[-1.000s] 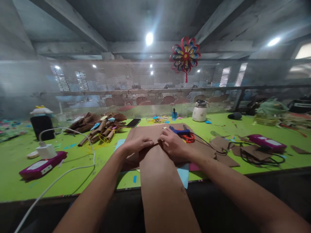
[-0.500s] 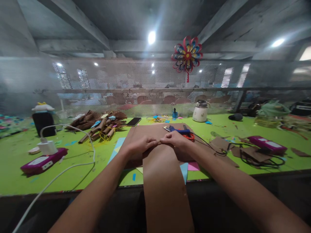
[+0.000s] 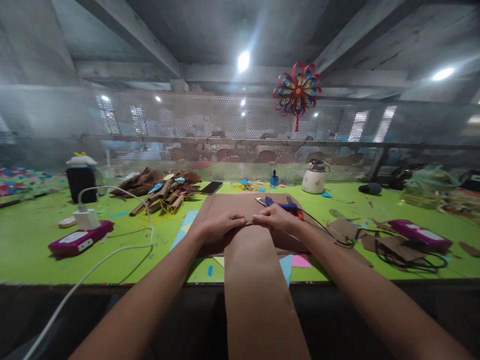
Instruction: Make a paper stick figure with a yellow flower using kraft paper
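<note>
A long strip of brown kraft paper [image 3: 258, 285] runs from the table down toward my lap. My left hand [image 3: 225, 225] pinches the left side of its far end between thumb and fingers. On the right side of that same end, my right hand [image 3: 275, 219] pinches it too, a small gap away from the left. Beneath both hands lies a larger brown sheet [image 3: 225, 202]. A blue glue gun [image 3: 283, 204] with orange-red parts rests just behind my right hand, partly hidden by it.
Rolled brown paper tubes [image 3: 161, 195] and a phone [image 3: 212, 187] lie at back left. Purple power strips [image 3: 80, 240] sit on both sides, with a white cable [image 3: 150, 225] at left and black cord [image 3: 393, 260] at right. A white jug [image 3: 314, 179] stands behind.
My hands are slightly farther apart along the strip's end, still pinching it. The whole view has shifted a little, so the scene sits farther right.
</note>
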Demonstrator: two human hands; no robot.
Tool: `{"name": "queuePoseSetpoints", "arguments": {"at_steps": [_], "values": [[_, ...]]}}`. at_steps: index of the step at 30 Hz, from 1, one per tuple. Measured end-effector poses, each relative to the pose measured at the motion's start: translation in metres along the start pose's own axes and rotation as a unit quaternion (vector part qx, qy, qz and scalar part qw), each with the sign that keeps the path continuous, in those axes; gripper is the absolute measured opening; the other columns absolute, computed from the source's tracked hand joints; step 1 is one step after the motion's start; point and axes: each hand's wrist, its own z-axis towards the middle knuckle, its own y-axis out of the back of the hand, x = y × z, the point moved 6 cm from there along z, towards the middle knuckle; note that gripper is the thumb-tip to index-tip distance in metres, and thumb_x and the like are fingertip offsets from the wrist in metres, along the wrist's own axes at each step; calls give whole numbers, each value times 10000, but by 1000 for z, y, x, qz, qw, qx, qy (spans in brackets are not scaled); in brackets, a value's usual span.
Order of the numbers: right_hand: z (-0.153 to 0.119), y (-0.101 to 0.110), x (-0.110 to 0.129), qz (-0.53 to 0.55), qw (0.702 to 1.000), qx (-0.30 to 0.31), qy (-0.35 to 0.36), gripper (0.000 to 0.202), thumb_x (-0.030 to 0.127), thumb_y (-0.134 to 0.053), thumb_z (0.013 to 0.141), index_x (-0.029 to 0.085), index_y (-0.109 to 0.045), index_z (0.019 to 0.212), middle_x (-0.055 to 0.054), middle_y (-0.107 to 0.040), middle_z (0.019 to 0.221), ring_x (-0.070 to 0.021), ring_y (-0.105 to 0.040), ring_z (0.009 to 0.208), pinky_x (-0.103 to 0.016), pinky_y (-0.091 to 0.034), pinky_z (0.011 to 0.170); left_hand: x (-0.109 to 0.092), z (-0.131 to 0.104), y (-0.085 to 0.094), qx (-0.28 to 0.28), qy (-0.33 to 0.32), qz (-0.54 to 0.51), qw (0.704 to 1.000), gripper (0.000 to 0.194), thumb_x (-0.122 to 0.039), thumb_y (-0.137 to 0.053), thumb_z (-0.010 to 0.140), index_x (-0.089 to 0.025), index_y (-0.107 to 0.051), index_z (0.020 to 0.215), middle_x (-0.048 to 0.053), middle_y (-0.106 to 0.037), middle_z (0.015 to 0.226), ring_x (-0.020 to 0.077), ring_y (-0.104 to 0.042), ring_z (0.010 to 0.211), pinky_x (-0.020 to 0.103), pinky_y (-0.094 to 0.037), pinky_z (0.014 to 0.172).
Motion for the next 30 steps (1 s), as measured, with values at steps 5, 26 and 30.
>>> {"name": "queuePoseSetpoints", "arguments": {"at_steps": [5, 26, 30], "values": [[-2, 0, 2, -11, 999, 33, 18, 535, 552, -505, 841, 186, -400, 466, 67, -323, 387, -53, -237, 386, -246, -177, 424, 0, 0, -1, 0, 1, 5, 1000, 367, -470, -544, 825, -131, -647, 920, 76, -615, 924, 175, -500, 830, 277, -354, 724], [-5, 5, 12, -102, 993, 18, 52, 369, 436, -501, 846, 162, -535, 601, 44, -365, 517, -80, -289, 503, -238, -206, 464, 10, -6, -1, 17, 53, -100, 993, 360, -489, -565, 809, -135, -610, 861, 36, -553, 767, 134, -459, 664, 273, -353, 610], [-5, 8, 8, -95, 994, 37, 39, 374, 466, -505, 841, 166, -542, 620, 46, -387, 505, -80, -315, 484, -236, -214, 467, 12, -5, 3, 31, 42, -32, 998, 387, -493, -553, 818, -116, -614, 750, 1, -466, 608, 112, -372, 567, 277, -298, 566]]}}
